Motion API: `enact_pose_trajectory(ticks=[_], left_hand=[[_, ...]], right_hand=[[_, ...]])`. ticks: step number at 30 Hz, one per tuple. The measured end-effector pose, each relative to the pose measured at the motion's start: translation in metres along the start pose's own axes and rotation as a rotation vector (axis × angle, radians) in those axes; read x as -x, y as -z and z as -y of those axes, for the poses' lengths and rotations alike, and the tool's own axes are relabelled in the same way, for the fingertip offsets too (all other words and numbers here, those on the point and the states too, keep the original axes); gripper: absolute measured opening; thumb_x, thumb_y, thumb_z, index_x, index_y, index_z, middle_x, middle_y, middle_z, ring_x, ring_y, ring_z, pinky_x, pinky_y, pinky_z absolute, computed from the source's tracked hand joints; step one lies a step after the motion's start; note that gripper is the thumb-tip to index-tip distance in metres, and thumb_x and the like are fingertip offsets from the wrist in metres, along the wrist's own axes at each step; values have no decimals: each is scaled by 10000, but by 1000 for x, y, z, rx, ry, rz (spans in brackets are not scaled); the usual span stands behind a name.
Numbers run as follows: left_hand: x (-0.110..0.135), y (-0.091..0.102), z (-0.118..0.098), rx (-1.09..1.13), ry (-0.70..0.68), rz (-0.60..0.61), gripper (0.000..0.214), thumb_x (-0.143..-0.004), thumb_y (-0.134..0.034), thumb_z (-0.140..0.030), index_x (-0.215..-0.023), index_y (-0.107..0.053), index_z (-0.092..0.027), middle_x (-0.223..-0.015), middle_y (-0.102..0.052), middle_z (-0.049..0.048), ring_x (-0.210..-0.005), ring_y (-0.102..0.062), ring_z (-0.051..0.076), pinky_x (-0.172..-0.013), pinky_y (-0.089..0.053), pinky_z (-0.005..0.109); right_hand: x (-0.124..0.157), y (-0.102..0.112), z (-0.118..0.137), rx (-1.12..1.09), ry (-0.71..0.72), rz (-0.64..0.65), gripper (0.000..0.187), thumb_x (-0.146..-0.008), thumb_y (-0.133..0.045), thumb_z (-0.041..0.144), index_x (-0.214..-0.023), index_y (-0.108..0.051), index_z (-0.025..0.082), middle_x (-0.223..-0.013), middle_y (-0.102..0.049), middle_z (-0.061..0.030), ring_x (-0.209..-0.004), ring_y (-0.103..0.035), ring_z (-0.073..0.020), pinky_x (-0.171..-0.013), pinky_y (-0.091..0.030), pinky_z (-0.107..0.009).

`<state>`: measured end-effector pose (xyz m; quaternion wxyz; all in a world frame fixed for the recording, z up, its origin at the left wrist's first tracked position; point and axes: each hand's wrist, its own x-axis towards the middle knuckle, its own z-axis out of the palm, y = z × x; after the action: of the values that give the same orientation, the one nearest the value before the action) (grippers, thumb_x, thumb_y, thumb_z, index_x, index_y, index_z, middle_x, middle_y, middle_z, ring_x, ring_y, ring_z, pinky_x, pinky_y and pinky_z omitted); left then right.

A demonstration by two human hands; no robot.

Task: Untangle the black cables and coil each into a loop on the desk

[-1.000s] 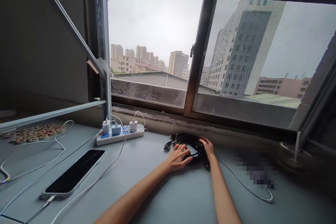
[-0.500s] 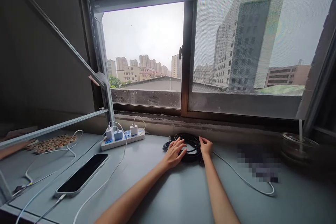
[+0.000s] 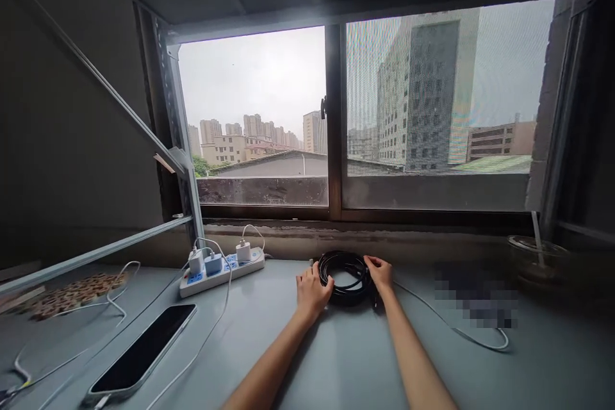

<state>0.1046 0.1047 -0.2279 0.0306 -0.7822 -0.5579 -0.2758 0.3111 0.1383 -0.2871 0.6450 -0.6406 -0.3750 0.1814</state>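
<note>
A black coiled cable [image 3: 344,277] lies flat on the grey desk [image 3: 346,359] just below the window. My left hand [image 3: 311,291] grips the coil's left rim with its fingers curled round it. On the coil's right rim rests my right hand [image 3: 380,272], its fingers closed over the cable. Both forearms reach forward from the bottom of the view.
A white power strip [image 3: 221,265] with three chargers sits to the left. A phone [image 3: 142,352] lies on its charging lead at the lower left. A white cable [image 3: 456,330] trails right, a glass with a straw [image 3: 533,256] stands far right, and a patterned mat [image 3: 72,291] lies far left.
My left hand slid from the top of the coil to its left rim and closed on it. The head tilted up and shifted, so the desk items sit lower in view.
</note>
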Motion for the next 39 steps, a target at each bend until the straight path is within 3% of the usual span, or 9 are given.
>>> enact_pose_trajectory(ticks=[7, 12, 17, 22, 26, 30, 39], left_hand=[[1, 2, -3, 29, -63, 19, 462, -841, -439, -335, -1242, -557, -139, -1121, -615, 140, -1067, -545, 257, -941, -342, 369], [5, -3, -6, 21, -98, 48, 520, -838, -473, -393, -1292, -526, -145, -1334, -482, 187, -1262, -403, 312, -1012, -293, 428], [7, -3, -7, 29, -178, 87, 515, -858, -432, -506, -1197, -606, -159, -1329, -479, 187, -1274, -402, 302, -1029, -298, 406], [9, -4, -8, 67, -249, 40, 527, -810, -480, -593, -1086, -639, -173, -1357, -470, 173, -1290, -396, 308, -1037, -308, 442], [11, -5, -12, 51, -281, 3, 499, -819, -468, -600, -956, -666, -162, -1437, -398, 160, -1349, -312, 335, -1056, -291, 464], [8, -5, -13, 9, -295, 46, 393, -934, -355, -391, -857, -670, -170, -1364, -504, 117, -1306, -400, 282, -1052, -312, 427], [-1, 1, -7, 19, -271, 82, 314, -917, -397, -343, -1043, -640, -188, -1366, -511, 87, -1310, -400, 263, -1044, -324, 397]], right_hand=[[2, 12, 4, 82, 69, 90, 281, -889, -536, 355, -1068, -596, 147, -1075, -612, -61, -934, -602, -177, -809, -514, -372], [2, 19, 10, 144, 125, 193, 292, -878, -559, 331, -1101, -582, 143, -1103, -603, -72, -961, -598, -179, -825, -509, -390], [-4, 27, 19, 240, 127, 238, 297, -880, -554, 327, -1119, -575, 151, -1136, -588, -78, -980, -587, -184, -834, -505, -395], [-8, 35, 25, 289, 106, 270, 296, -888, -542, 330, -1131, -573, 164, -1154, -582, -79, -973, -588, -179, -826, -509, -383], [-4, 39, 25, 285, 94, 258, 304, -886, -545, 330, -1140, -569, 164, -1168, -576, -81, -991, -583, -186, -836, -505, -391], [1, 32, 20, 249, 76, 210, 300, -889, -539, 330, -1141, -569, 168, -1176, -572, -83, -1002, -579, -187, -849, -500, -397], [4, 21, 7, 93, 43, 39, 320, -891, -536, 339, -1155, -556, 158, -1152, -579, -82, -978, -589, -184, -829, -509, -394]])
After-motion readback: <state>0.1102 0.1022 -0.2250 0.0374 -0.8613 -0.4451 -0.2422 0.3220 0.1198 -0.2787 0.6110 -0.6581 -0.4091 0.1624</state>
